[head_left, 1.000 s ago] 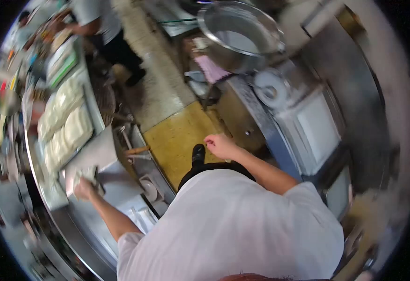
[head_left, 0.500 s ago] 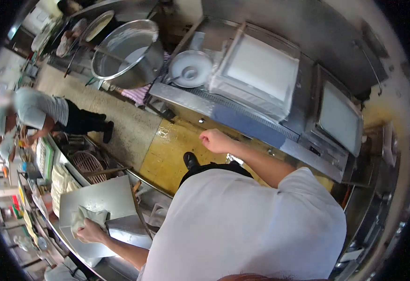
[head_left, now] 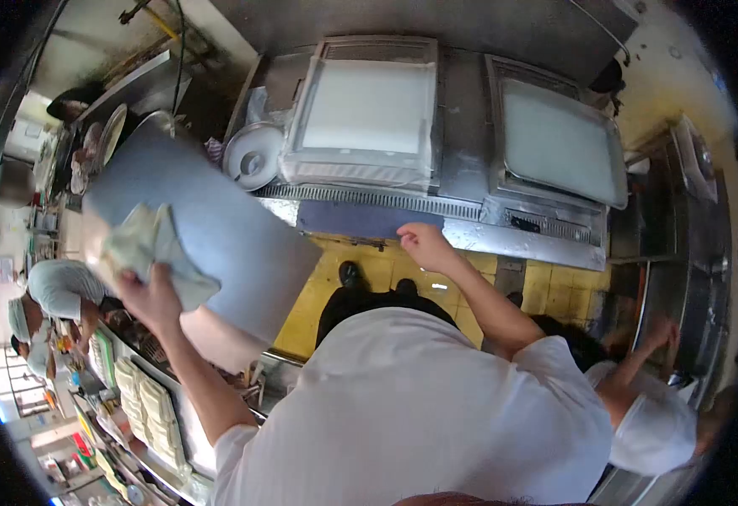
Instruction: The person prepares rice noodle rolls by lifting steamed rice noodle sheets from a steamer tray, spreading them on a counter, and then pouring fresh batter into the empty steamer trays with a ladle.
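A pale cloth (head_left: 162, 253) is bunched in my left hand (head_left: 151, 297), its fingers closed around it. Through the cloth I grip a large flat metal sheet (head_left: 234, 232), lifted and tilted out to my left; its gripped edge is hidden. My right hand (head_left: 426, 246) is loosely curled in a fist in front of the steel counter (head_left: 504, 240), with nothing visible in it. Beyond that hand a cloth-wrapped frame with a white surface (head_left: 369, 105) sits on the counter, and a second white-filled tray (head_left: 563, 139) lies farther right.
A round metal dish (head_left: 242, 169) stands left of the wrapped frame. At the lower right a person in a white shirt (head_left: 651, 426) bends close by me. Another person (head_left: 70, 287) works at the far left, near a tray of folded white pieces (head_left: 145, 405).
My left hand has raised the metal sheet with the cloth off the left worktop. My view has turned toward the counter, and a person has come into view at the lower right.
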`<state>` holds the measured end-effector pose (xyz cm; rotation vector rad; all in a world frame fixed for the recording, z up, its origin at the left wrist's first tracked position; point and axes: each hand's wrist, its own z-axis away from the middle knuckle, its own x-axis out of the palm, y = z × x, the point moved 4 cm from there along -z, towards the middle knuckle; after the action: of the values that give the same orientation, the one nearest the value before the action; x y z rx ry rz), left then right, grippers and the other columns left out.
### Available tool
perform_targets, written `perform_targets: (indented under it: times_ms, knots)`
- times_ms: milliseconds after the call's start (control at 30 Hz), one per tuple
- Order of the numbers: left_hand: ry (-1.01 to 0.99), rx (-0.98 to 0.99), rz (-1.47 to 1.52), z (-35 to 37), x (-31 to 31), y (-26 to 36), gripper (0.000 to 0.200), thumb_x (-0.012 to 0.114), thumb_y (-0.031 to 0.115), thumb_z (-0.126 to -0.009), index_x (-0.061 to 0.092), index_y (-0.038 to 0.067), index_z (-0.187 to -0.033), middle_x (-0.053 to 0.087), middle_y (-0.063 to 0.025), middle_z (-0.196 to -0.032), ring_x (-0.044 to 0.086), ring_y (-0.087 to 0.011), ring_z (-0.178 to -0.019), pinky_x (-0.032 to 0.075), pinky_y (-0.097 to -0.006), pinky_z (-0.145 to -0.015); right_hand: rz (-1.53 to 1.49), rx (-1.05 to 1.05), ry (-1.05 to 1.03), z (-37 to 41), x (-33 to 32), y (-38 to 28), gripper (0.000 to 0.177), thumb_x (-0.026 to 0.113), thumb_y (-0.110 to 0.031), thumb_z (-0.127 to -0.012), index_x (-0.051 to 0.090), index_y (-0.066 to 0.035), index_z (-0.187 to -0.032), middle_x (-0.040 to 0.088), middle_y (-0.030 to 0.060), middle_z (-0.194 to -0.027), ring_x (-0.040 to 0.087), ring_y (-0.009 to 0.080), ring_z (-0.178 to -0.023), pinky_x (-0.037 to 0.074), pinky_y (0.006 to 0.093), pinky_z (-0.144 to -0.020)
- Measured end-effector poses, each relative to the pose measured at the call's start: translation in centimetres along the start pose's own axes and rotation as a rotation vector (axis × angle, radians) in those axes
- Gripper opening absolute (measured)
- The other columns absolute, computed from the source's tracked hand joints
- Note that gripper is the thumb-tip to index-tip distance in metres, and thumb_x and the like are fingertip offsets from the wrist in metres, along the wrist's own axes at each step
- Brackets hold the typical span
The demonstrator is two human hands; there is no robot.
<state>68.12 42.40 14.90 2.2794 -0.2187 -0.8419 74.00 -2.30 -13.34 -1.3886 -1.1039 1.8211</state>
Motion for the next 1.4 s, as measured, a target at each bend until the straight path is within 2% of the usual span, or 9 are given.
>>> perform_targets:
  times_ms: [133,200,267,333,600,1100,1233,1333,1400]
  knots:
    - [-0.171,0.168,0.107,-3.1,12.5,2.5,0.033,0.072,0.009,-0.071,0.052,-0.001,-0.094,0.058,-0.0097,-0.085,0.057,-0.0196,-0.081,0.048,-0.0352,-0.076,-0.136,0.141,0.155,2.8,-3.9,2.8,0.025,0.060,-0.013,-0.092,0.069,0.002,-0.110,0.073,0.0188,-0.094,0.071,0.0270,-0.086,0.055,0.0352,-0.078]
    - [-0.323,0.262,0.140,-4.4,19.3,4.1,0.031,0.072,0.003,-0.074,0.050,0.000,-0.097,0.060,-0.0099,-0.093,0.059,-0.0190,-0.087,0.050,-0.0333,-0.077,-0.173,0.201,0.213,4.5,-5.2,4.9,0.025,0.060,-0.012,-0.092,0.069,0.003,-0.110,0.073,0.0184,-0.093,0.071,0.0266,-0.084,0.055,0.0349,-0.077]
    - [-0.350,0.286,-0.002,-5.3,25.4,6.3,0.039,0.077,0.019,-0.071,0.054,-0.002,-0.096,0.064,-0.0218,-0.090,0.064,-0.0352,-0.086,0.050,-0.0426,-0.081,-0.122,0.282,0.307,6.2,-6.6,3.3,0.024,0.060,-0.009,-0.091,0.069,0.003,-0.110,0.072,0.0173,-0.088,0.069,0.0250,-0.078,0.054,0.0335,-0.074]
    - [-0.472,0.231,0.030,-5.5,31.1,8.6,0.045,0.077,0.022,-0.072,0.056,-0.003,-0.102,0.067,-0.0276,-0.098,0.066,-0.0419,-0.093,0.051,-0.0459,-0.084,-0.091,0.328,0.367,7.7,-7.0,4.3,0.024,0.061,-0.009,-0.090,0.069,0.003,-0.110,0.072,0.0175,-0.088,0.069,0.0247,-0.078,0.054,0.0331,-0.073]
    - [-0.656,0.397,0.091,-6.5,48.3,12.4,0.048,0.075,0.025,-0.074,0.058,-0.002,-0.110,0.069,-0.0276,-0.102,0.067,-0.0445,-0.099,0.052,-0.0482,-0.087,-0.034,0.561,0.526,9.4,-6.4,2.0,0.027,0.064,-0.013,-0.091,0.068,0.003,-0.112,0.073,0.0198,-0.094,0.070,0.0256,-0.082,0.054,0.0354,-0.077]
    - [-0.920,0.445,0.034,-4.6,60.0,12.8,0.054,0.070,0.030,-0.079,0.056,-0.002,-0.120,0.069,-0.0269,-0.110,0.067,-0.0424,-0.104,0.053,-0.0477,-0.090,-0.018,0.703,0.545,6.0,-4.3,0.2,0.028,0.064,-0.011,-0.090,0.068,0.004,-0.113,0.072,0.0232,-0.097,0.071,0.0332,-0.089,0.055,0.0383,-0.080]
    - [-0.908,0.409,0.026,-4.3,59.7,11.7,0.054,0.073,0.031,-0.080,0.056,-0.002,-0.119,0.070,-0.0263,-0.108,0.068,-0.0415,-0.102,0.053,-0.0462,-0.090,0.042,0.574,0.469,2.4,-4.3,0.1,0.026,0.063,-0.010,-0.090,0.069,0.004,-0.111,0.071,0.0250,-0.098,0.070,0.0372,-0.090,0.055,0.0394,-0.080]
    - [-0.915,0.326,0.227,-4.2,56.9,10.4,0.051,0.075,0.029,-0.081,0.057,-0.002,-0.117,0.071,-0.0237,-0.105,0.071,-0.0369,-0.097,0.055,-0.0440,-0.084,0.076,0.451,0.406,-2.3,-5.4,-1.2,0.025,0.062,-0.009,-0.089,0.069,0.004,-0.110,0.071,0.0248,-0.098,0.070,0.0376,-0.090,0.055,0.0395,-0.080]
    - [-0.898,0.149,0.504,-3.5,52.9,9.4,0.047,0.077,0.024,-0.083,0.057,-0.003,-0.115,0.072,-0.0187,-0.101,0.073,-0.0301,-0.089,0.056,-0.0395,-0.076,0.106,0.376,0.374,-6.7,-7.0,-3.6,0.025,0.061,-0.009,-0.089,0.069,0.002,-0.109,0.071,0.0238,-0.099,0.070,0.0371,-0.091,0.055,0.0396,-0.081]
